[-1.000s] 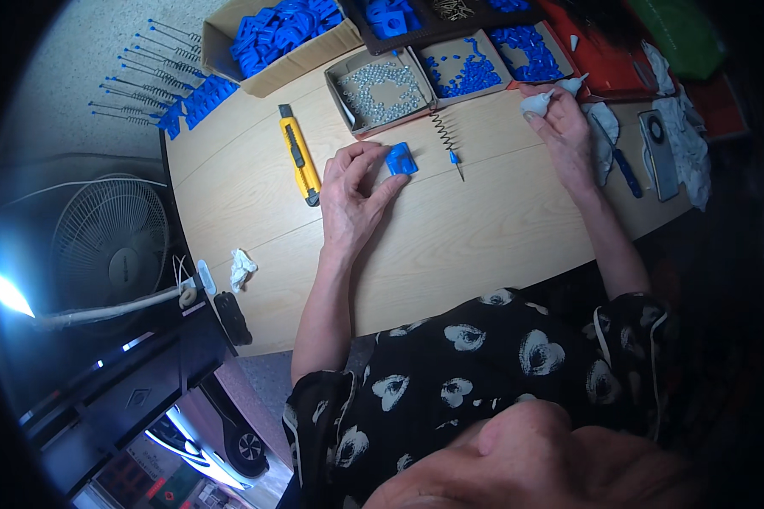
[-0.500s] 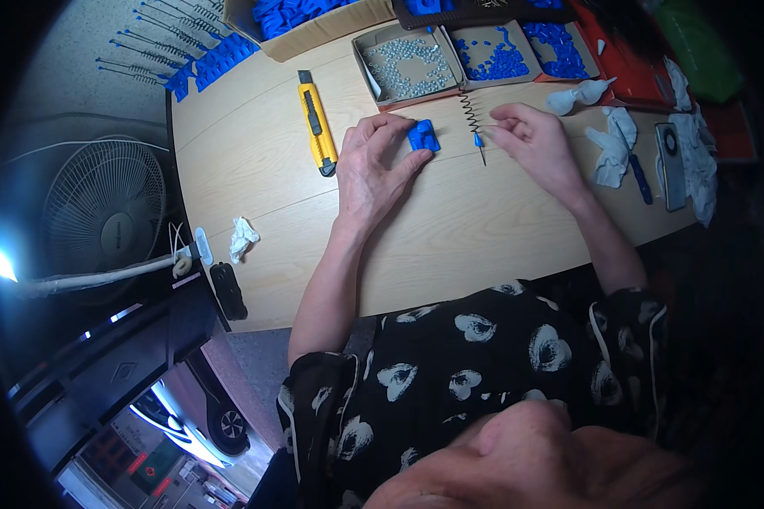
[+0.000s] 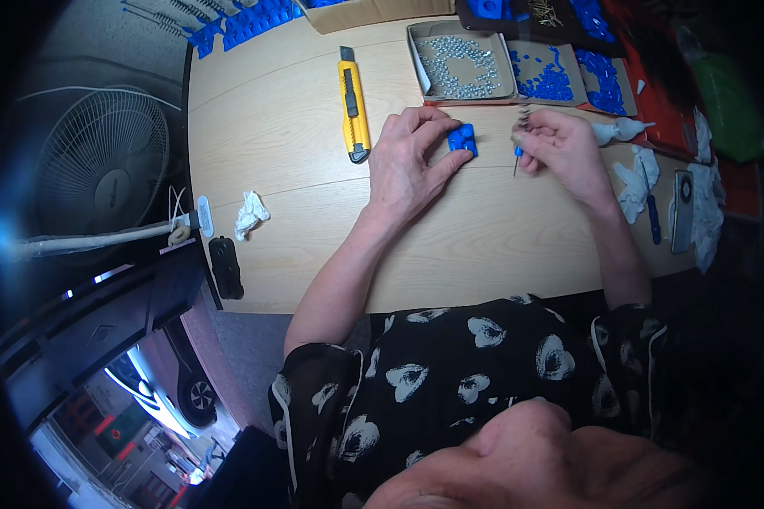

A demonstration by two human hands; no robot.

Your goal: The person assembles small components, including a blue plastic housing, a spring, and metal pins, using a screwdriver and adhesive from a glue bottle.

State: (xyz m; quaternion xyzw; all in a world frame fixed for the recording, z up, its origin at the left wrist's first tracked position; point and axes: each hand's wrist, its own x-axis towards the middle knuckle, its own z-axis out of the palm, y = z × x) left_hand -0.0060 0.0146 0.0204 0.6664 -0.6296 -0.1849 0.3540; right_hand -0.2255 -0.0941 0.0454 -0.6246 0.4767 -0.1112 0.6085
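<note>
My left hand (image 3: 409, 161) rests on the wooden table and pinches a small blue plastic block (image 3: 463, 140) between thumb and fingers. To its right, my right hand (image 3: 567, 154) closes its thumb and fingers round a thin dark metal rod with a coil spring (image 3: 523, 115). A blue bead-like piece (image 3: 519, 151) sits on the rod below the fingertips, and the bare rod end points toward me. Part of the spring is hidden by the fingers. The rod and the block are apart.
A yellow utility knife (image 3: 354, 106) lies left of my hands. Beyond them stand a tray of silvery beads (image 3: 418, 61) and trays of blue pieces (image 3: 575, 81). A white squeeze bottle (image 3: 624, 129), a screwdriver-like tool (image 3: 654, 219) and a phone (image 3: 682, 212) lie at right. Crumpled tissue (image 3: 250, 214) lies left.
My right hand has closed on the spring rod, where its fingers were beside it before. The left hand still holds the blue block. The whole view has shifted, moving the table things rightward and up.
</note>
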